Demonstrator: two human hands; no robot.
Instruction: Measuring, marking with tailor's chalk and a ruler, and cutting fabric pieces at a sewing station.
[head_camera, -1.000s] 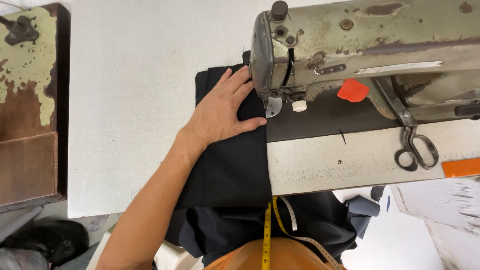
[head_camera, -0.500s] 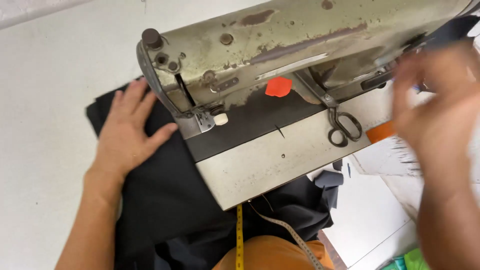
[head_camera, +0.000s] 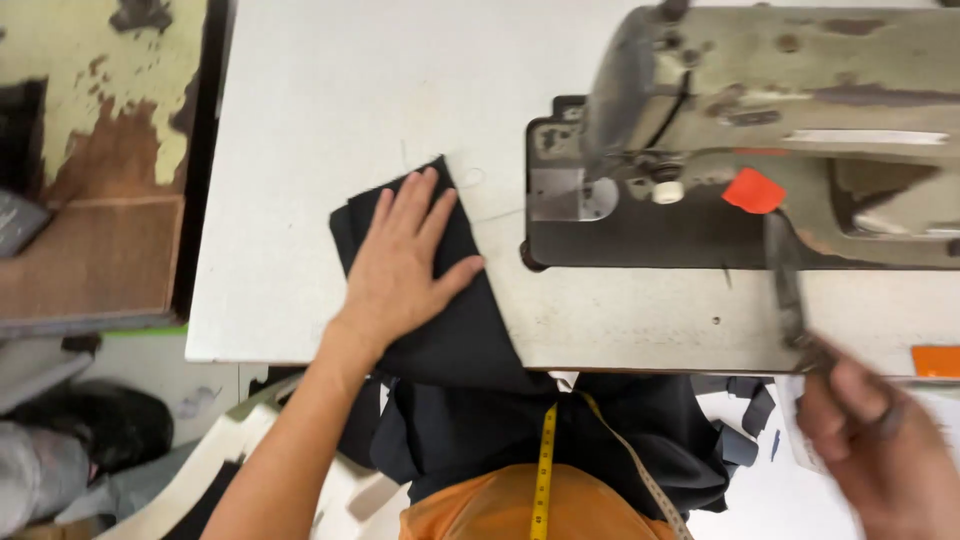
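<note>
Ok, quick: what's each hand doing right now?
Left hand: open, flat on the black fabric.
Right hand: closed on the scissors, blurred.

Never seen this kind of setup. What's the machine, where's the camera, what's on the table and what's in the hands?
There is one view, from a camera worn on the person's head, looking straight down at their own two bare hands. The big worn grey-green body at upper right is an industrial sewing machine set on a white table, with a red-orange tab on its dark base. The left hand lies flat, fingers spread, on a piece of black fabric that drapes over the table's near edge. The right hand, blurred at lower right, has a grip on scissors with the blades pointing away over the table. A yellow tape measure hangs down the person's front, over an orange garment.
</note>
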